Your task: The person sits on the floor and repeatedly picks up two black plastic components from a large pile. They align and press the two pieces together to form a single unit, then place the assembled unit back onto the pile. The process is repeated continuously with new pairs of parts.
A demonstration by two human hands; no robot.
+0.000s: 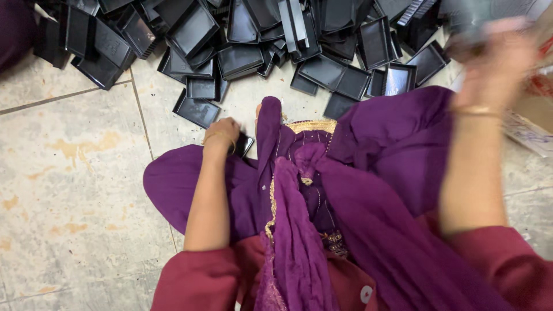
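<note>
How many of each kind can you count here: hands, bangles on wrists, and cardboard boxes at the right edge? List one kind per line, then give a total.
Hands: 2, the left hand on a black tray, the right hand raised and blurred
Bangles: 2, left bangle, right bangle
Cardboard boxes: 1, cardboard box
Total: 5

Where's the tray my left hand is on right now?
In the head view, the tray lies left of centre on the floor, under the left hand, beside the purple cloth and just below the tray pile.

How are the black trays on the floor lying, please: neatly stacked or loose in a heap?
Loose in a heap: the black trays overlap at many angles across the tiled floor, some tilted on others.
</note>
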